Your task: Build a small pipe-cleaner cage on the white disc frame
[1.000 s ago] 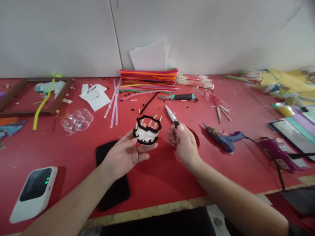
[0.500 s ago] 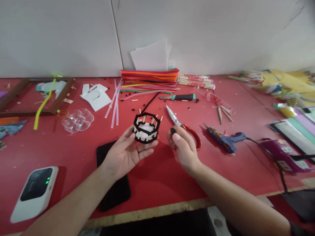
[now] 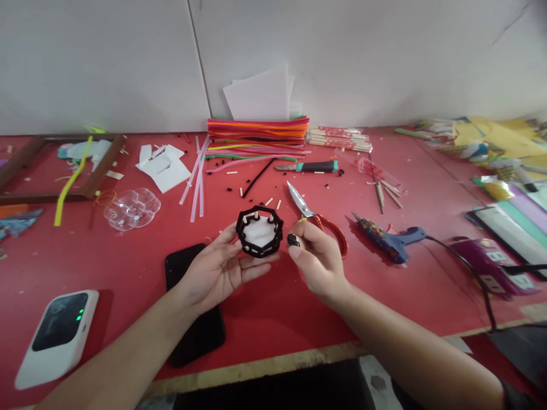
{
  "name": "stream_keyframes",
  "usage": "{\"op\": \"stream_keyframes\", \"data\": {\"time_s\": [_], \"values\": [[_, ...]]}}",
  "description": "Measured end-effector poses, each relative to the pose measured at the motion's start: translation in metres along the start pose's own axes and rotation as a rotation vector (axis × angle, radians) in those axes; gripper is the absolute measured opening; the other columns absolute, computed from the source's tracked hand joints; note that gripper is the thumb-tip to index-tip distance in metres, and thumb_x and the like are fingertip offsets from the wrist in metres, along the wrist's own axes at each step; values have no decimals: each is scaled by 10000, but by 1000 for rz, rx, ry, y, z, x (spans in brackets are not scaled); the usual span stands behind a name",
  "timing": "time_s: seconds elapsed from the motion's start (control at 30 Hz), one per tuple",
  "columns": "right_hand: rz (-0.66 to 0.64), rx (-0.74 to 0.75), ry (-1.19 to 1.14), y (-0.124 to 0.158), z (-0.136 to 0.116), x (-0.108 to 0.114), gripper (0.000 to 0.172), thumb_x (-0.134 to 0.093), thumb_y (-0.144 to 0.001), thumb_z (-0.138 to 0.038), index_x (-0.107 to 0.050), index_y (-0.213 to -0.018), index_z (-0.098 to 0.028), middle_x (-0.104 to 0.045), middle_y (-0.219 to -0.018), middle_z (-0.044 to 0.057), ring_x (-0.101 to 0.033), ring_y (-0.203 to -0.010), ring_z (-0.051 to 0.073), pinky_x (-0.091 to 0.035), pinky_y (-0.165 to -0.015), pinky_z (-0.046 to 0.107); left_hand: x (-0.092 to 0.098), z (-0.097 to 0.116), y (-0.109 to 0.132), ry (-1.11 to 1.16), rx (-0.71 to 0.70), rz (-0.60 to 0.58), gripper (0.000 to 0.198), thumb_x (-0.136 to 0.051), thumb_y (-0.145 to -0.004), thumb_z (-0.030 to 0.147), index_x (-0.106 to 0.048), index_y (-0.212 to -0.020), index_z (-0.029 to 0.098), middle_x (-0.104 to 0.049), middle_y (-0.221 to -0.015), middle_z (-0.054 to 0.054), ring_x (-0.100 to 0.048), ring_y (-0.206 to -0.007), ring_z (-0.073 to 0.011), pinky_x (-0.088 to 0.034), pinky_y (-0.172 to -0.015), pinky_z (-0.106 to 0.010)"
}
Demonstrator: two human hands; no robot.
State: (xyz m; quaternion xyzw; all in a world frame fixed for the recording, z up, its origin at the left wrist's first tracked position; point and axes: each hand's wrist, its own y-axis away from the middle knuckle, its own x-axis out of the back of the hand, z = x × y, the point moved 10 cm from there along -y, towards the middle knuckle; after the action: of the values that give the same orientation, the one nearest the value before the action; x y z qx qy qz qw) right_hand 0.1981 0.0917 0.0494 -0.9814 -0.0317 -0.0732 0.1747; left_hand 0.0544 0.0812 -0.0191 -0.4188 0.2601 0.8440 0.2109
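My left hand holds a small black ring-shaped frame from below and the left, its fingers curled under it. The frame has many sides, short pale sticks stand inside its rim, and a white base shows at the bottom. To the right of it, my right hand pinches a small black piece between thumb and fingers, close to the frame but apart from it. Just beyond that hand lie red-handled scissors, their handles partly hidden by it. A black phone lies under my left wrist.
A utility knife, a bundle of coloured pipe cleaners and loose black and pale bits lie farther back. At right sit a blue glue gun and a purple box. A white device rests at left.
The frame has moved slightly right and tipped, so its inside shows more. My right hand has shifted a little left and down, bringing the black piece nearer the frame.
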Motion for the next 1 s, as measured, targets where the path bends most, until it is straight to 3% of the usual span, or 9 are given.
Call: {"op": "stream_keyframes", "data": {"time_s": [0.3, 0.5, 0.7, 0.87, 1.0], "values": [[-44, 61, 80, 2, -11, -6, 146, -606, -843, -216, -495, -748, -226, -363, -595, -85, -291, -516, 73, -233, -465, 236, 0, 0, 0, -18, -2, 37, 293, -683, -993, 141, -597, -1266, 202, -817, -1214, -92, -804, -1089, -285, -668, -936, -381], [101, -10, 152, -3, -2, 13, 178, -583, -852, -236, -485, -704, -235, -341, -587, -76, -314, -525, 90, -270, -481, 249, -1, -2, 1, -30, 17, 33, 460, -787, -929, 167, -569, -1332, 207, -805, -1253, -100, -782, -1121, -357, -676, -890, -370], [21, 105, 244, 0, -11, 7, 96, -614, -802, -239, -540, -742, -223, -397, -596, -67, -322, -526, 94, -262, -495, 268, 4, -2, 1, -32, 14, 61, 464, -721, -967, 139, -524, -1382, 203, -814, -1209, -111, -803, -1078, -326, -669, -890, -380], [158, -78, 139, -7, 8, 20, 275, -675, -896, -353, -484, -732, -242, -326, -608, -82, -292, -549, 95, -257, -505, 264, 3, -2, 1, -48, 32, 54, 486, -696, -984, 153, -513, -1429, 222, -784, -1285, -124, -795, -1099, -341, -656, -906, -409], [140, -279, -70, -8, 39, 14, 286, -752, -854, -406, -522, -802, -244, -342, -617, -94, -295, -540, 85, -270, -493, 249, 3, 1, 1, -70, 4, 44, 425, -695, -985, 167, -553, -1383, 216, -769, -1313, -126, -795, -1100, -346, -662, -881, -393]]}}
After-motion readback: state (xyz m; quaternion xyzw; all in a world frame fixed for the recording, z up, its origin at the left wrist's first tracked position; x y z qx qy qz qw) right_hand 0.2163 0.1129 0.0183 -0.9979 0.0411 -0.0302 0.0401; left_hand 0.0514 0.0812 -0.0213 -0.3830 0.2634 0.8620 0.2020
